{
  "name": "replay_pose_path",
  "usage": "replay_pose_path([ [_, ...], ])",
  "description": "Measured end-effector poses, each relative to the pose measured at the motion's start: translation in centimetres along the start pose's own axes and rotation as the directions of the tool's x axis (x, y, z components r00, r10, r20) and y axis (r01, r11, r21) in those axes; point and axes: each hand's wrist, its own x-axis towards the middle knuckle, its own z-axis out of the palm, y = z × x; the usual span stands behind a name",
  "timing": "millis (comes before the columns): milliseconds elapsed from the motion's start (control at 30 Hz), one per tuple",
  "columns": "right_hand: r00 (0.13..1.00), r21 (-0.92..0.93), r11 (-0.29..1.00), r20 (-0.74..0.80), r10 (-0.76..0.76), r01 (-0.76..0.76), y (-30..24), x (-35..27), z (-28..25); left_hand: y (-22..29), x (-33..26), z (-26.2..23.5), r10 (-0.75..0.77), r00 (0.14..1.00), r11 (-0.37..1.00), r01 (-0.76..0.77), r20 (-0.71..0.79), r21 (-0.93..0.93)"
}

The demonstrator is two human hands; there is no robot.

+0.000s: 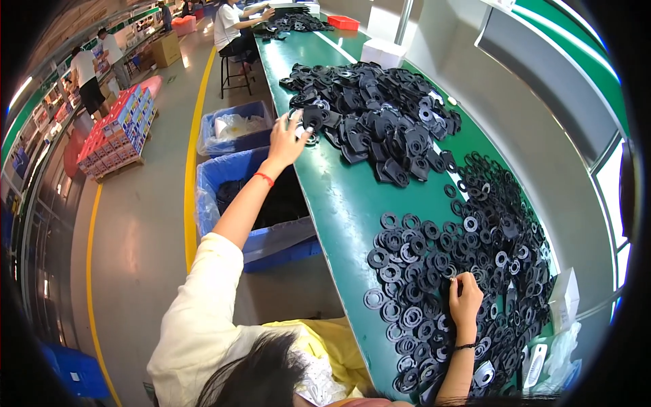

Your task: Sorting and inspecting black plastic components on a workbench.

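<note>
Running away from the person, the long green table (339, 203) carries all the loose stock, so both arms can work it without stepping. Blue bins (224, 180) lined with plastic sit on the floor right against its left edge, one behind the other, close enough for parts to be dropped straight off the table.

Far pile: black flat plates (380, 112) heaped loosely, overlapping at all angles. Near pile: black rings (441, 271), also heaped, thinning out to single rings along its left fringe, where they are easiest to pick one at a time. The two piles lie apart with a strip of bare green between, which keeps the two kinds from mixing.

Left hand (285, 139), arm stretched far forward, reaches the near-left corner of the plate pile. Its fingers are curled around one black plate piece (313, 121), lifted slightly at the pile's edge. Red cord on that wrist.

Right hand (466, 298) rests on the ring pile close to the body, fingers bent down and pinching at a ring; whether one is actually gripped I cannot tell, as the fingertips are buried among the rings. Dark band on that wrist.

Small white boxes (564, 298) stand at the table's right edge. Another seated worker (230, 27) is at the far end of the table with a further dark heap.
</note>
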Motion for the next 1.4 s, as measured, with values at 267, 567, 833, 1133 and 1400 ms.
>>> replay_pose_path([
  [267, 1.0, 0.021, 1.0, 0.005, -0.014, 0.014, -0.4, 0.0, 0.0, 0.7, 1.5, 3.0, -0.283, 0.902, 0.941, 0.194, 0.325, 0.278],
  [567, 0.999, 0.018, 0.999, -0.009, -0.038, 0.038, -0.2, -0.1, 0.0, -3.3, -1.4, 2.2, -0.463, 0.886, 0.878, 0.454, 0.026, 0.153],
  [833, 0.999, 0.009, 0.999, -0.002, -0.045, 0.046, 0.0, 0.1, -0.2, -2.9, -0.9, -1.7, -0.518, 0.854, 0.82, 0.482, 0.042, 0.309],
  [1133, 1.0, 0.202, 0.979, 0.021, 0.018, -0.022, 1.8, 0.0, -1.1, 18.8, -1.8, -5.5, 0.459, 0.866, 0.881, -0.416, 0.197, -0.226],
  [1400, 0.96, 0.481, 0.856, -0.088, 0.265, -0.192, 3.1, 0.7, -7.8, 29.7, -14.6, -8.9, 0.581, 0.283, 0.753, -0.543, 0.763, -0.372],
])
